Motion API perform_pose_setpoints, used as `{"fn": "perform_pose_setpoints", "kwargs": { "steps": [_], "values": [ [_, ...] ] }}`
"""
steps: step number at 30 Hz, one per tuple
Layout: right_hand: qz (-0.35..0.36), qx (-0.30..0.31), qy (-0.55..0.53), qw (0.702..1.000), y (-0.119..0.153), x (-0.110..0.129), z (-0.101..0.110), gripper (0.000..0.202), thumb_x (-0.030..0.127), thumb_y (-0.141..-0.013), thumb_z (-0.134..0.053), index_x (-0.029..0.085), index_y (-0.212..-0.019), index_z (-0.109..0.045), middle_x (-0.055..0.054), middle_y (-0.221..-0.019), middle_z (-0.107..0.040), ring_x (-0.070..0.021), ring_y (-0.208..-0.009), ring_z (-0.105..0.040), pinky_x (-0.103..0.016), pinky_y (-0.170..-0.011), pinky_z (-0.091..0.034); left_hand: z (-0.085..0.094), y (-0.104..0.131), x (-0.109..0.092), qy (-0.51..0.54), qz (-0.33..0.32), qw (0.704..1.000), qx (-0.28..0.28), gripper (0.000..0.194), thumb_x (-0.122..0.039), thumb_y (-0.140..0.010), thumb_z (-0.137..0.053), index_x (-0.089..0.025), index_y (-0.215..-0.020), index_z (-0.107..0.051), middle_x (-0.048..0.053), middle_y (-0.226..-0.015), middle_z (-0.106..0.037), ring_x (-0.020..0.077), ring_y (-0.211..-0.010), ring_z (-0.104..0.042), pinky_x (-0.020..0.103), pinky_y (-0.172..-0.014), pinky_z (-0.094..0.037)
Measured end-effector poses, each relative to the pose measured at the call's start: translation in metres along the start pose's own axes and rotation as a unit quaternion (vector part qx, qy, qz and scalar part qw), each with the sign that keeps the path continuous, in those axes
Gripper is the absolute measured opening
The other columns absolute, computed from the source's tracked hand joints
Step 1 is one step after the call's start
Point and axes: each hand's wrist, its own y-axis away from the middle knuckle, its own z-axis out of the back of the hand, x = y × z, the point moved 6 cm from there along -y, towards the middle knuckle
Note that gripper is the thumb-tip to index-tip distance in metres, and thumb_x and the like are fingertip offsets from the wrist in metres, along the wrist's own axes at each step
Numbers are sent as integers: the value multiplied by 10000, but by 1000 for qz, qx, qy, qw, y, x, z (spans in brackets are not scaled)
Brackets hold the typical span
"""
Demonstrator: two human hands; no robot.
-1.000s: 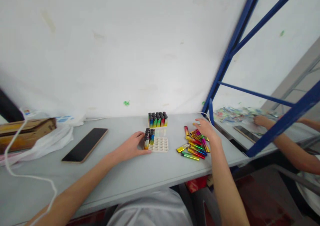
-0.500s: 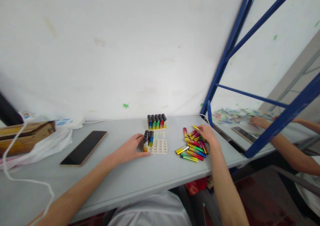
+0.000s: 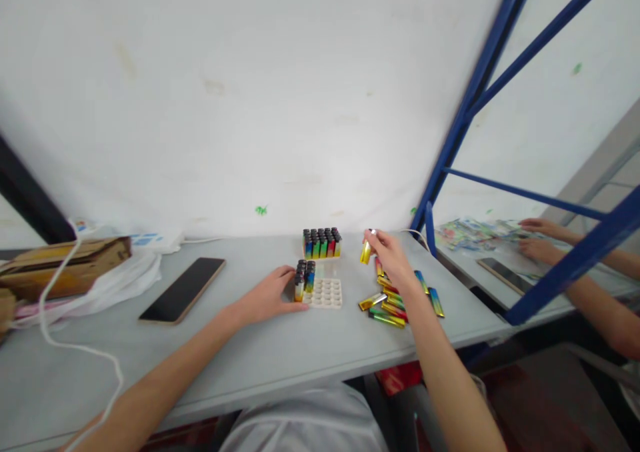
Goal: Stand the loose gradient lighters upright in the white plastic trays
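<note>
My left hand (image 3: 273, 295) is curved around the left end of a white tray (image 3: 327, 295) with rows of round holes, its thumb along the front edge and its fingers behind. Several lighters (image 3: 305, 280) with black tops stand upright in the tray's left columns; the holes on the right hold nothing. In the fingertips of my right hand (image 3: 393, 259), raised off the table, is a shiny yellow lighter (image 3: 366, 251), roughly upright. Under and beside this hand lies a loose pile of colourful metallic lighters (image 3: 389, 303).
Behind the tray, a full block of upright lighters (image 3: 322, 244) stands near the wall. A phone (image 3: 184, 289) lies at the left, beside a cardboard box (image 3: 67, 265), plastic bag and white cable (image 3: 80, 353). Blue metal frame (image 3: 450, 125) rises at the right; another person's hands (image 3: 541, 242) work beyond it.
My right hand has lifted a yellow lighter from the pile and moved left with it. Some lighters in the pile have shifted. My left hand stays at the tray; the view has turned slightly.
</note>
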Motion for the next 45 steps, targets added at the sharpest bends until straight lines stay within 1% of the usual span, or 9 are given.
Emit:
{"fn": "perform_pose_setpoints", "kwargs": {
  "steps": [5, 10, 16, 23, 29, 32, 35, 39, 45],
  "values": [
    [-56, 176, -139, 973, 25, 10, -74, 624, 863, -884, -650, 250, -980, -577, 20, -805, -633, -144, -614, -571, -296, -615, -515, -4, 0, 4, 2, 1, 1000, 1, 727, -741, -774, -871, -204, -1247, -743, 173, -1351, -728, 397, -1276, -711, 524, -1198, -548],
    [-100, 133, -140, 976, 36, -4, -103, 633, 889, -864, -621, 269, -849, -493, 104, -609, -349, -104, -480, -285, -245, -452, -249, -6, 0, 4, 9, -3, 1000, -5, 739, -731, -778, -880, -203, -1276, -740, 175, -1365, -721, 394, -1287, -698, 524, -1203, -538],
    [-70, 53, 11, 996, 38, -20, -109, 553, 680, -899, -567, 274, -572, -382, 48, -511, -357, -127, -530, -336, -284, -506, -245, -5, 0, 3, 14, -1, 1000, -11, 716, -729, -764, -888, -217, -1245, -750, 143, -1316, -729, 388, -1260, -703, 514, -1181, -557],
    [-14, 58, 83, 995, 37, -17, -107, 484, 603, -931, -539, 255, -610, -440, 40, -561, -425, -143, -589, -416, -288, -579, -322, -6, 1, 4, 10, 2, 1000, -9, 710, -717, -773, -888, -211, -1250, -742, 139, -1318, -718, 376, -1253, -703, 504, -1194, -547],
    [16, 139, 54, 989, 37, -6, -110, 538, 774, -1027, -458, 269, -844, -478, 28, -683, -557, -170, -609, -532, -286, -602, -450, -7, 0, 5, 9, 1, 1000, -15, 716, -740, -750, -890, -219, -1224, -764, 149, -1319, -724, 393, -1250, -703, 514, -1188, -553],
    [91, 159, 104, 978, 37, 11, -105, 617, 816, -1043, -423, 252, -816, -531, -41, -825, -632, -203, -756, -611, -303, -675, -503, -7, 0, 4, 9, 1, 1000, -14, 722, -733, -753, -890, -219, -1242, -758, 139, -1308, -728, 388, -1246, -705, 512, -1183, -557],
    [142, 187, 202, 951, 38, 21, -103, 663, 784, -1073, -439, 243, -696, -510, -32, -735, -593, -192, -724, -554, -306, -701, -460, -7, 1, 4, 11, 5, 1000, -11, 725, -723, -752, -898, -207, -1241, -757, 144, -1299, -729, 392, -1250, -705, 505, -1182, -557],
    [107, 269, 240, 927, 40, 16, -107, 636, 666, -1088, -553, 224, -631, -553, -1, -592, -584, -158, -591, -498, -290, -646, -403, -6, 1, 5, 14, 0, 1000, -9, 715, -712, -760, -900, -211, -1250, -756, 145, -1312, -727, 388, -1264, -700, 503, -1184, -553],
    [33, 331, 180, 926, 47, 5, -114, 451, 523, -1056, -669, 200, -743, -707, -17, -620, -717, -200, -592, -669, -280, -644, -490, -7, 1, 4, 7, -3, 1000, -1, 717, -700, -776, -899, -207, -1275, -755, 148, -1321, -717, 379, -1275, -693, 486, -1185, -548]
  ]
}}
